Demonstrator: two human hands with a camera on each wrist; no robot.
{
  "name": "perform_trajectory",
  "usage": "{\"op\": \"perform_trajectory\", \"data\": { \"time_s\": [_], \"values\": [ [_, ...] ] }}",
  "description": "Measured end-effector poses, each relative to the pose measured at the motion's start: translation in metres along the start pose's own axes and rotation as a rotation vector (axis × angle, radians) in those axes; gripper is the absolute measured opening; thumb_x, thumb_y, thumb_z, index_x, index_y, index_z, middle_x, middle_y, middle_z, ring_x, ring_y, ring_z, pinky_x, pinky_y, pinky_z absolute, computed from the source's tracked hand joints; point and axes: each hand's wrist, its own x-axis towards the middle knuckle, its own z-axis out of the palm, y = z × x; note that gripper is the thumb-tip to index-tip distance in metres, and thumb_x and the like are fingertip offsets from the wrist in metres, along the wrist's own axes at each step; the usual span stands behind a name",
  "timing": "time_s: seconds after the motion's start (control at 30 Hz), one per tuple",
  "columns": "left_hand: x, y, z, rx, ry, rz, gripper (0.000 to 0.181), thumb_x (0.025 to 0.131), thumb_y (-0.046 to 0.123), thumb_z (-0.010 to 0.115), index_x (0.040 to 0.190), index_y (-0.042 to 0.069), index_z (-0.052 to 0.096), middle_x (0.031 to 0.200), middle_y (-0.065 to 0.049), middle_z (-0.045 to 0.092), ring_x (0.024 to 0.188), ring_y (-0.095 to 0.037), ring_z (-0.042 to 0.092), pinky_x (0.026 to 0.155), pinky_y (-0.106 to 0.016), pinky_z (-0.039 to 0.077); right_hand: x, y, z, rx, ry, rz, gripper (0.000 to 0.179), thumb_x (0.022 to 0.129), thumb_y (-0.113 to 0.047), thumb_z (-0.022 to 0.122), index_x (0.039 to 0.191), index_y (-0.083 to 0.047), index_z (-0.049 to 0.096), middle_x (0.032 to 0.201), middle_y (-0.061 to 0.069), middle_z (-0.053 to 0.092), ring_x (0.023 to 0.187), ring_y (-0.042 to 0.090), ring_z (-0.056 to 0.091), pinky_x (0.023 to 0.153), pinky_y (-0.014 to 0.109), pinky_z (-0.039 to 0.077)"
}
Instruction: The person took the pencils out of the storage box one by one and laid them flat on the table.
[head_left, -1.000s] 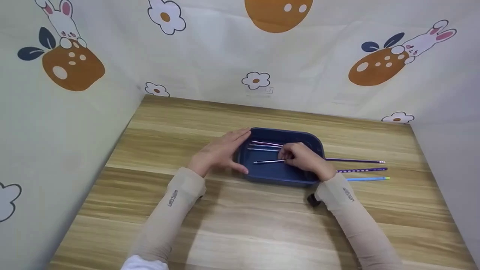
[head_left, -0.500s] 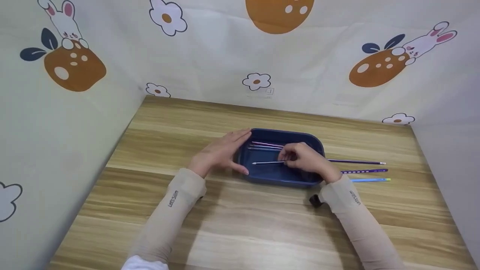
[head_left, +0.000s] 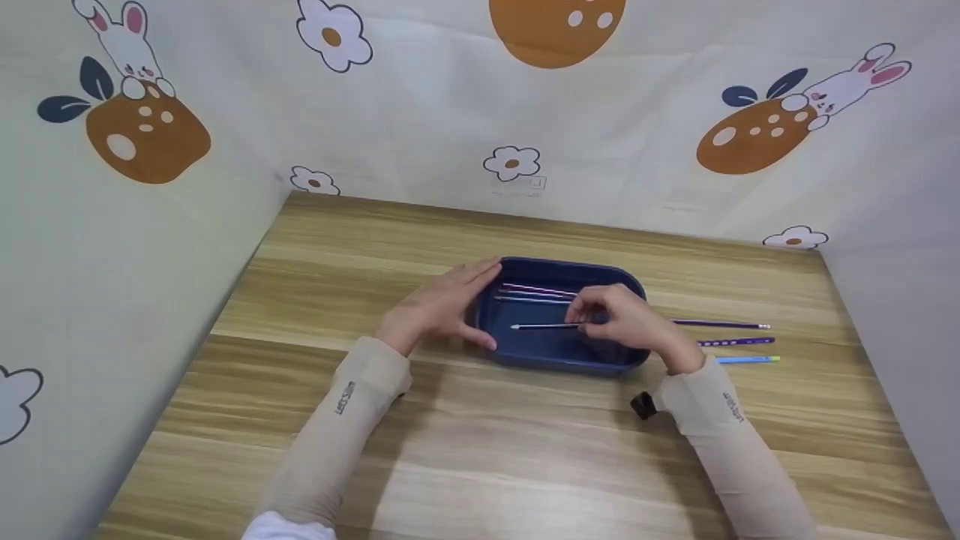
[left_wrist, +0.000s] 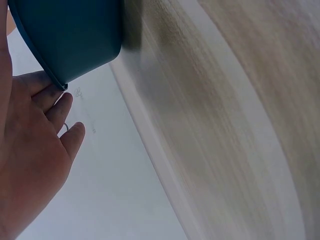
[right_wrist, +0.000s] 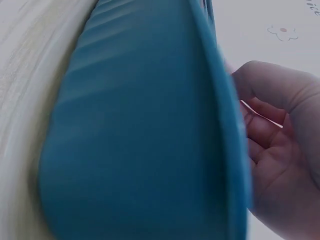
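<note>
Near the middle of the table sits a dark blue rectangular box (head_left: 559, 363), longer than it is deep. My left hand (head_left: 439, 304) rests against its left end, thumb and fingers spread; the left wrist view shows fingertips touching the rim. Inside the box, my right hand (head_left: 626, 319) pinches a slim pencil (head_left: 544, 326) between thumb and fingers, tip pointing left. Other pencils (head_left: 536, 296) lie behind it on the box floor, their right parts partly hidden by the hand. In the right wrist view the box wall (right_wrist: 140, 125) covers part of the hand.
On the wooden table (head_left: 480, 450), right of the box, lie a dark purple pencil (head_left: 724, 324), a patterned purple pencil (head_left: 739, 342) and a light blue pencil (head_left: 750, 360). A printed cloth wall (head_left: 420, 112) stands behind the table, with more at both sides.
My right hand has shifted slightly right within the box with the pencil, and its wrist has swung rightward. The left hand and the box stay where they were.
</note>
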Motion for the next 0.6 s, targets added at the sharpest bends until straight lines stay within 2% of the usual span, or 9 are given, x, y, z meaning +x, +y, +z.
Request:
{"op": "perform_trajectory", "data": {
  "time_s": [0.1,0.43,0.6],
  "values": [
    [0.000,0.000,0.000,-0.007,-0.001,-0.001,0.127,0.069,0.070,0.077,0.162,0.014,0.011,0.170,-0.001,0.006,0.157,-0.020,0.010,0.130,-0.041,0.011,-0.005,-0.001,-0.003,0.006,0.005,-0.020,0.017,0.084,0.006,0.068,0.096,-0.006,0.073,0.093,0.008,0.075,0.082,0.015,0.066,0.074,0.023,0.057],
    [0.000,0.002,-0.002,0.011,-0.011,-0.027,0.128,0.068,0.072,0.076,0.162,0.017,0.009,0.170,-0.001,0.007,0.157,-0.021,0.010,0.130,-0.040,0.011,-0.024,-0.014,-0.015,0.025,-0.005,-0.013,0.018,0.085,0.006,0.068,0.098,-0.006,0.072,0.094,0.009,0.074,0.085,0.009,0.065,0.077,0.025,0.058],
    [-0.001,0.003,-0.002,0.011,-0.014,-0.030,0.128,0.068,0.073,0.075,0.162,0.017,0.008,0.170,-0.002,0.007,0.157,-0.021,0.009,0.130,-0.041,0.010,-0.031,-0.020,-0.021,0.025,-0.007,0.002,0.019,0.086,0.006,0.067,0.098,-0.007,0.071,0.095,0.007,0.073,0.087,0.007,0.063,0.078,0.022,0.057]
  ]
}}
